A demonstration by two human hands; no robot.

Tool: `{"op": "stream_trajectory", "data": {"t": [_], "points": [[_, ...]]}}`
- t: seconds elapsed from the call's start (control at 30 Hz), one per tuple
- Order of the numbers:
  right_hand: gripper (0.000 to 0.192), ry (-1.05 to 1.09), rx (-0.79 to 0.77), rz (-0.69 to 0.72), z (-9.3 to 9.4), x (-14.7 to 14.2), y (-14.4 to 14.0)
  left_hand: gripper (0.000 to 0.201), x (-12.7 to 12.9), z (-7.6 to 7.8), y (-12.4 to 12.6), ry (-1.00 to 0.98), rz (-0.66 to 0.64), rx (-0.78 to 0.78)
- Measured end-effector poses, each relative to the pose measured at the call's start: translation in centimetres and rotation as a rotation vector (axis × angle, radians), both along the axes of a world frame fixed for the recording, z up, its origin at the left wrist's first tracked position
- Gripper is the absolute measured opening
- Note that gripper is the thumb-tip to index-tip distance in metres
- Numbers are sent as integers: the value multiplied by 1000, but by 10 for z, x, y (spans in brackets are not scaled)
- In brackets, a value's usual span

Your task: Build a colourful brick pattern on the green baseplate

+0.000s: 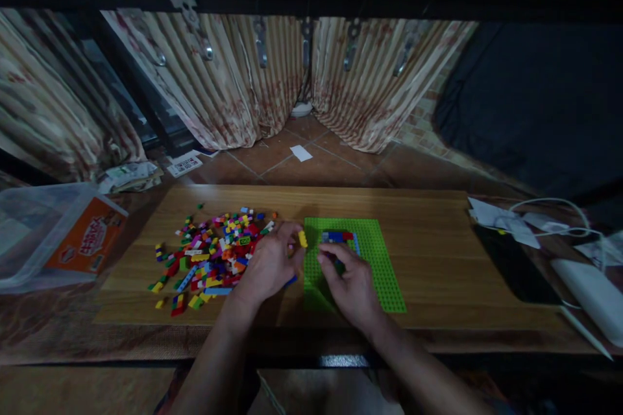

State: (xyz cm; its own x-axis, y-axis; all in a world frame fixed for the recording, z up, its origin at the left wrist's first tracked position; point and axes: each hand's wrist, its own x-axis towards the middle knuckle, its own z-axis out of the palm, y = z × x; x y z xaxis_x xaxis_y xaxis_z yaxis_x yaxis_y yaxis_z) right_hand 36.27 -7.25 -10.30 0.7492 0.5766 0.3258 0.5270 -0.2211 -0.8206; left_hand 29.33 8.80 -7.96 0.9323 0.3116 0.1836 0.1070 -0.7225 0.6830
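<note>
Two bare hands meet over a wooden bench [438, 253]. The left hand [267, 266] pinches a yellow brick [302, 238] (beside the loose brick pile [209, 256]); the right hand [351, 285], fingers curled, rests on the green baseplate [379, 259] near the small blue-and-red build [337, 237].

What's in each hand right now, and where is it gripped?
Left hand pinches a yellow brick by its lower end. Right hand's grip cannot be told.

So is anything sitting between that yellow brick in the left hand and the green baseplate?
Nothing visible. The left hand holds the yellow brick right at the left edge of the green baseplate. The right hand rests on the plate near the small blue-and-red build, beside the brick.
</note>
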Motion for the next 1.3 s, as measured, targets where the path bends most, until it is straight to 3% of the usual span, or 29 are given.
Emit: {"op": "stream_trajectory", "data": {"t": [0.1,0.3,0.4,0.53,0.83,1.07,1.3], "points": [[25,198,72,-43,2,12,0,22,8,-6,-19,-64,-31,-120],[20,367,159,21,1,28,-2,23,20,-18,-48,-134,12,-146],[18,257,60,-11,2,42,-11,29,23,-25,-53,-112,38,-131],[17,6,-139,-80,4,63,-25,35,22,-32,-51,8,78,-1],[21,-218,-333,50,-10,63,-23,31,21,-30,-50,44,38,93],[20,-283,-364,35,-9,63,-19,31,21,-28,-50,64,6,129],[15,-234,-299,-28,-11,64,-18,36,21,-28,-52,70,-12,142]]}}
